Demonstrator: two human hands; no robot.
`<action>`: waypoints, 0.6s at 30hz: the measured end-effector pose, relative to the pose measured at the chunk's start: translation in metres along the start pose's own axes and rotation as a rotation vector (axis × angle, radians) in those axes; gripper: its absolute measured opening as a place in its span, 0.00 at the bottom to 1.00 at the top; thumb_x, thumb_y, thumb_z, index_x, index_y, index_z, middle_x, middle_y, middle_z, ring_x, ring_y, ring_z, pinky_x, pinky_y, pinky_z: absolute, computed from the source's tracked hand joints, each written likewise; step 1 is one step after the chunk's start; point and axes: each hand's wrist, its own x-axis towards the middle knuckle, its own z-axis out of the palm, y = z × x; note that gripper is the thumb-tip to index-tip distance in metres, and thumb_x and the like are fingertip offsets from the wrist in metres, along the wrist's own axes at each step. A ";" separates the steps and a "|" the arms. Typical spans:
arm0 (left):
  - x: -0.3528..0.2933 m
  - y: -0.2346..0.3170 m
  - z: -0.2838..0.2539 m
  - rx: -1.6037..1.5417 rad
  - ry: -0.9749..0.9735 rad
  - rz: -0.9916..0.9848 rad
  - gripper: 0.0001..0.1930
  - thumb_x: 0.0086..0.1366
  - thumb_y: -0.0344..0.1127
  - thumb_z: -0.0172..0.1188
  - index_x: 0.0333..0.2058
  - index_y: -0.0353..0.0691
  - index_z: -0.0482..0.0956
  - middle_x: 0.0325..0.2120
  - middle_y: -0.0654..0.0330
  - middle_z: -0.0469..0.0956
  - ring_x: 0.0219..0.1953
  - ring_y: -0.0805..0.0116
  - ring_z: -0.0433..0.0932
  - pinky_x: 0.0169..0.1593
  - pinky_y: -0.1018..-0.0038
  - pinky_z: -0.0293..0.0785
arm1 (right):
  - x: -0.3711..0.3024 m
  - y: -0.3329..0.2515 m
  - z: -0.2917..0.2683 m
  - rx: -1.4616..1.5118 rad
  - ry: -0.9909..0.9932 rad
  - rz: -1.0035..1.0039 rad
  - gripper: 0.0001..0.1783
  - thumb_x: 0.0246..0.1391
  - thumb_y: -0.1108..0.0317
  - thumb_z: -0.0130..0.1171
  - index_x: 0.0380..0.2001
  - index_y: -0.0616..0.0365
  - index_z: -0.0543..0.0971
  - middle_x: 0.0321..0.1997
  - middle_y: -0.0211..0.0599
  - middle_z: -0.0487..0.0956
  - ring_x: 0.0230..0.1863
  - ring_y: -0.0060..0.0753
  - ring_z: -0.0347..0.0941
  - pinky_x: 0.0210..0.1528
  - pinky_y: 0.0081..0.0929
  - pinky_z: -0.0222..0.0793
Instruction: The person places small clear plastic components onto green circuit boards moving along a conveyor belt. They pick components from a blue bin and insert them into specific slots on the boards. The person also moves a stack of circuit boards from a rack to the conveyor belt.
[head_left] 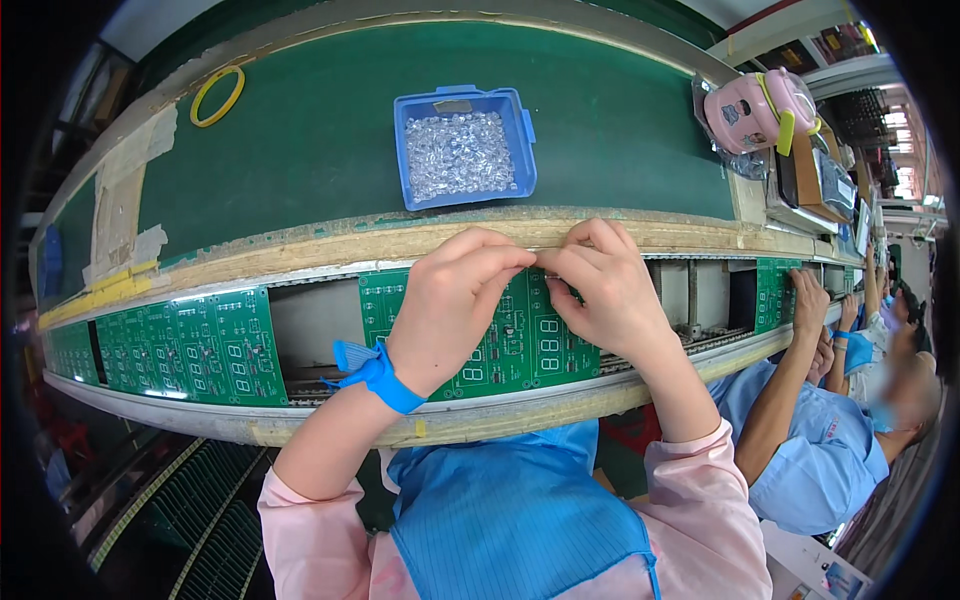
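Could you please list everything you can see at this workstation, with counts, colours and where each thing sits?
circuit board under the hands: one, green, on the conveyor track at centre.
circuit boards to the left: one panel in full view and more beyond it, green, on the same track.
parts bin: one, blue, on the green mat, filled with small clear components.
tape ring: one, yellow, far left of the mat.
bottle: one, pink with a yellow strap, far right.
co-workers: at least one in light blue, along the line on the right.
wrist strap: one, blue, on the left wrist.
left hand and right hand: fingertips pinched together over the centre board; whatever they pinch is too small to tell.
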 end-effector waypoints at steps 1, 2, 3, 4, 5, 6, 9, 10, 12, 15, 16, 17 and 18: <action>0.001 0.001 0.000 -0.024 0.008 -0.012 0.08 0.57 0.20 0.61 0.36 0.33 0.82 0.33 0.54 0.79 0.34 0.59 0.80 0.38 0.70 0.77 | 0.000 0.000 -0.001 -0.032 0.007 -0.026 0.18 0.37 0.77 0.62 0.38 0.55 0.80 0.28 0.28 0.78 0.38 0.34 0.71 0.45 0.34 0.65; 0.002 0.003 -0.001 -0.048 0.017 -0.025 0.07 0.58 0.20 0.61 0.35 0.33 0.83 0.33 0.55 0.80 0.34 0.60 0.80 0.38 0.71 0.76 | -0.001 0.000 -0.002 -0.065 0.014 -0.051 0.18 0.37 0.77 0.63 0.37 0.55 0.81 0.28 0.29 0.78 0.38 0.34 0.71 0.46 0.34 0.65; 0.003 0.004 -0.001 -0.070 0.025 -0.037 0.06 0.58 0.21 0.61 0.35 0.33 0.83 0.33 0.55 0.80 0.34 0.62 0.80 0.37 0.73 0.76 | 0.000 -0.001 -0.003 -0.057 0.012 -0.024 0.17 0.37 0.76 0.63 0.37 0.55 0.81 0.28 0.29 0.78 0.38 0.35 0.72 0.46 0.33 0.65; 0.003 0.004 -0.001 -0.102 0.027 -0.050 0.06 0.58 0.21 0.61 0.35 0.33 0.83 0.33 0.55 0.80 0.34 0.63 0.80 0.37 0.73 0.76 | 0.000 -0.002 -0.004 -0.050 0.010 0.002 0.16 0.38 0.76 0.63 0.36 0.56 0.81 0.28 0.30 0.79 0.38 0.35 0.72 0.46 0.33 0.65; 0.003 0.003 -0.001 -0.133 0.030 -0.064 0.06 0.58 0.21 0.61 0.34 0.33 0.83 0.33 0.56 0.81 0.34 0.64 0.80 0.37 0.74 0.76 | 0.001 -0.003 -0.006 -0.041 0.007 0.029 0.16 0.38 0.76 0.64 0.36 0.56 0.81 0.28 0.30 0.79 0.38 0.35 0.72 0.46 0.33 0.65; 0.003 0.002 -0.001 -0.163 0.032 -0.077 0.06 0.58 0.21 0.61 0.34 0.33 0.84 0.33 0.56 0.81 0.34 0.66 0.80 0.37 0.74 0.76 | 0.001 -0.004 -0.008 -0.033 -0.008 0.053 0.15 0.38 0.75 0.64 0.35 0.56 0.81 0.28 0.31 0.79 0.38 0.36 0.73 0.46 0.33 0.66; 0.002 -0.001 -0.002 -0.246 -0.010 -0.144 0.08 0.58 0.19 0.62 0.36 0.34 0.84 0.37 0.57 0.79 0.40 0.69 0.78 0.43 0.77 0.75 | 0.002 -0.002 -0.013 0.031 -0.057 0.122 0.14 0.40 0.74 0.64 0.35 0.56 0.81 0.29 0.33 0.80 0.39 0.39 0.73 0.46 0.35 0.67; 0.002 0.000 -0.002 -0.239 -0.002 -0.142 0.07 0.58 0.19 0.62 0.36 0.34 0.84 0.36 0.57 0.79 0.39 0.69 0.78 0.43 0.77 0.74 | 0.004 0.000 -0.016 0.076 -0.075 0.144 0.13 0.40 0.74 0.64 0.35 0.56 0.81 0.29 0.34 0.80 0.40 0.39 0.73 0.45 0.36 0.68; 0.002 0.001 -0.001 -0.223 0.013 -0.138 0.07 0.57 0.20 0.63 0.35 0.34 0.83 0.35 0.57 0.80 0.38 0.69 0.78 0.43 0.76 0.74 | 0.013 0.004 -0.022 0.117 -0.034 0.142 0.12 0.41 0.74 0.64 0.34 0.57 0.81 0.29 0.35 0.79 0.40 0.41 0.73 0.44 0.37 0.70; 0.005 0.003 0.000 -0.021 0.003 -0.016 0.07 0.56 0.20 0.65 0.34 0.34 0.83 0.33 0.57 0.81 0.37 0.66 0.79 0.43 0.74 0.74 | 0.040 0.016 -0.025 0.069 0.172 0.052 0.09 0.41 0.73 0.63 0.31 0.57 0.81 0.29 0.36 0.79 0.40 0.41 0.73 0.42 0.36 0.72; 0.005 0.003 0.001 0.045 -0.006 0.039 0.07 0.55 0.21 0.65 0.34 0.34 0.83 0.32 0.56 0.81 0.36 0.65 0.79 0.42 0.73 0.74 | 0.052 0.023 -0.020 0.040 0.260 -0.005 0.08 0.41 0.72 0.63 0.30 0.57 0.82 0.29 0.36 0.80 0.40 0.41 0.73 0.41 0.35 0.72; 0.005 0.000 0.002 0.111 -0.014 0.095 0.07 0.54 0.21 0.65 0.33 0.34 0.83 0.31 0.56 0.81 0.36 0.64 0.79 0.42 0.73 0.74 | 0.064 0.027 -0.014 0.009 0.347 -0.063 0.07 0.41 0.72 0.63 0.29 0.57 0.82 0.30 0.35 0.80 0.40 0.40 0.73 0.40 0.34 0.72; 0.006 -0.001 0.004 0.175 -0.021 0.155 0.07 0.54 0.21 0.66 0.33 0.34 0.83 0.30 0.56 0.82 0.36 0.63 0.79 0.42 0.72 0.74 | 0.075 0.027 -0.009 -0.037 0.312 -0.086 0.07 0.41 0.72 0.63 0.28 0.57 0.82 0.29 0.35 0.80 0.40 0.40 0.73 0.40 0.34 0.73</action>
